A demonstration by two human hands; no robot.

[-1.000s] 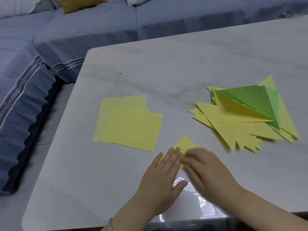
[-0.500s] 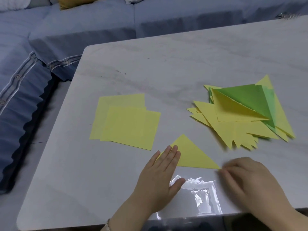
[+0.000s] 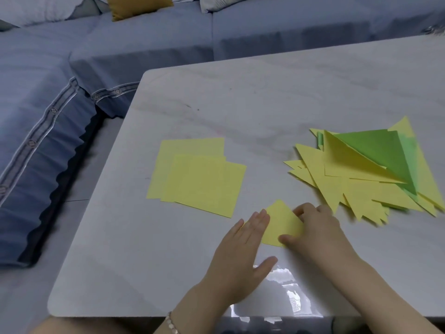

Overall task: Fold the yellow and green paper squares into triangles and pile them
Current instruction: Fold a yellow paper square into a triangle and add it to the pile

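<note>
Yellow triangle (image 3: 280, 222) lies on bench (image 3: 265, 104) between square stack (image 3: 199, 179) and triangle pile (image 3: 361, 179). Left hand (image 3: 240, 251), fingers straight and together, pins its left corner. Right hand (image 3: 320, 232) curls its fingers round the right edge, probably sharpening the crease.

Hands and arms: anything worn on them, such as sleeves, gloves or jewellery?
No sleeves or gloves are in view. The left hand has a thin bracelet of small pale beads at its wrist. The right hand and its wrist wear nothing. No rings show on either.
</note>
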